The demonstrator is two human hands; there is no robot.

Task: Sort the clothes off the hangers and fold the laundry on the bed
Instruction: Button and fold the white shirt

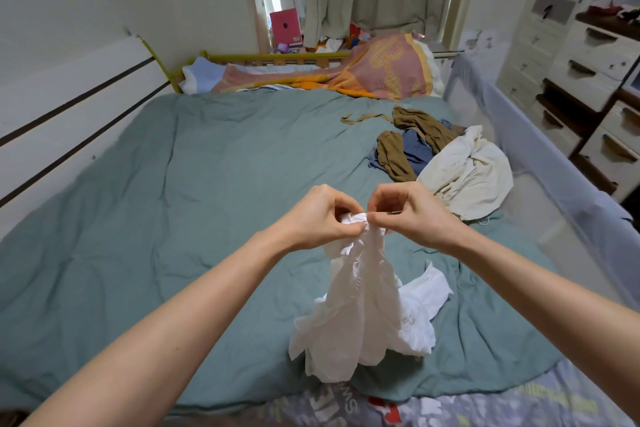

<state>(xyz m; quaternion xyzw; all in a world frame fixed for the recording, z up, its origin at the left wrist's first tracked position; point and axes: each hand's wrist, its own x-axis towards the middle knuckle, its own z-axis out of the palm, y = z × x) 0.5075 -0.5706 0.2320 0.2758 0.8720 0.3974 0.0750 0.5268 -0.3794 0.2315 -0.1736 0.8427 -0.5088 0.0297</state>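
Note:
A crumpled white garment (360,308) hangs from both my hands above the green duvet (194,204), its lower part bunched on the bed. My left hand (318,215) pinches its top edge, and my right hand (408,211) pinches the same edge right beside it. The two hands nearly touch. To the right on the bed lies a pile of laundry: a cream garment (467,173), brown clothes (394,156) and a blue piece (415,149). No hangers are visible.
A pink and orange blanket (384,69) and a pillow (201,74) lie at the far end by the curtained window. A grey bed rail (540,156) runs along the right side, with white drawers (585,55) beyond. A wall panel borders the left.

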